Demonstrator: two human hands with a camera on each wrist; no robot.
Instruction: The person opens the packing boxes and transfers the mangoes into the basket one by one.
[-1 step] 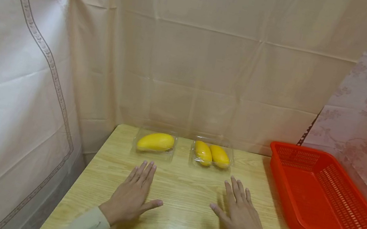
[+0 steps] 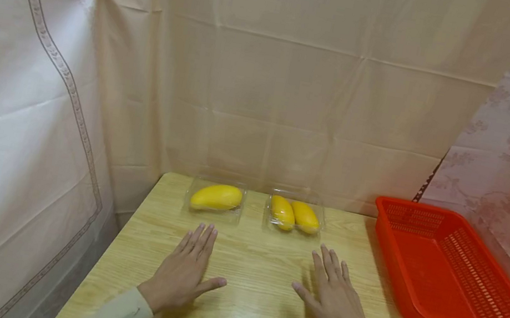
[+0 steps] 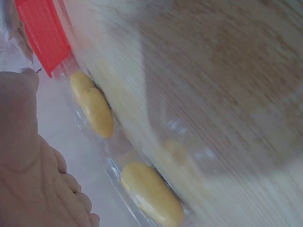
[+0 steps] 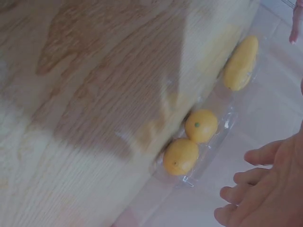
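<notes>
- Nothing is visibly shifting since the earlier frame.
- Left clear tray (image 2: 232, 215) is holding one yellow fruit (image 2: 216, 197); left hand (image 2: 182, 273) is extending straight fingers before it.
- Right clear tray (image 2: 299, 198) is holding two yellow fruits (image 2: 304, 217); right hand (image 2: 334, 302) is extending straight fingers nearby.
- Red basket (image 2: 442, 280) is standing rightmost.
- Right-wrist view is revealing a green spot (image 4: 197, 125), seemingly a stem end, unseen from the head.

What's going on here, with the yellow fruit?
A person's left hand and right hand are over the pale wooden table, fingers straight, gripping nothing. Beyond them, one long yellow fruit lies in a clear plastic box and two oval yellow fruits in another. A rectangular red plastic basket stands to the right.
</notes>
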